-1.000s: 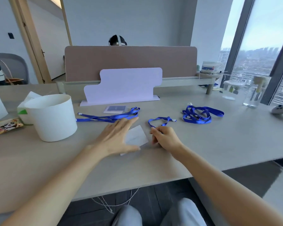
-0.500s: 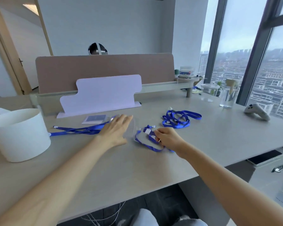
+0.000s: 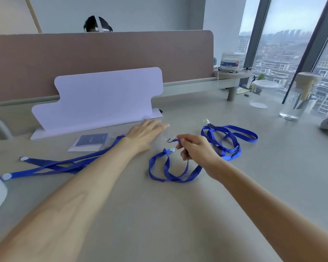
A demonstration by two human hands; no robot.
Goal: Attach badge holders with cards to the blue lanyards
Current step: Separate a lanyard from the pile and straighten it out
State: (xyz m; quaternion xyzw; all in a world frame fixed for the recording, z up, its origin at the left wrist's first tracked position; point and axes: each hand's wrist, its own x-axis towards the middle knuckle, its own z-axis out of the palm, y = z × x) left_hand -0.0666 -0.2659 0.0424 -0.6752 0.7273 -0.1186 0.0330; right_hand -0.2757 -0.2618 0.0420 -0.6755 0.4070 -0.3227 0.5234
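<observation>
Desk (image 3: 159, 214): right hand (image 3: 195, 148) pinches lanyard (image 3: 170, 174), left hand (image 3: 144, 133) flat (glass jar (image 3: 293, 104) holds water).

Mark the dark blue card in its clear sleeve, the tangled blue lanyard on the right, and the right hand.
Dark blue card in clear plastic sleeve (image 3: 91, 140), head view: centre of the card face.
Tangled blue fabric lanyard (image 3: 228, 141), head view: strap crossing mid-tangle.
Right hand (image 3: 195, 148), head view: back of the hand.
</observation>
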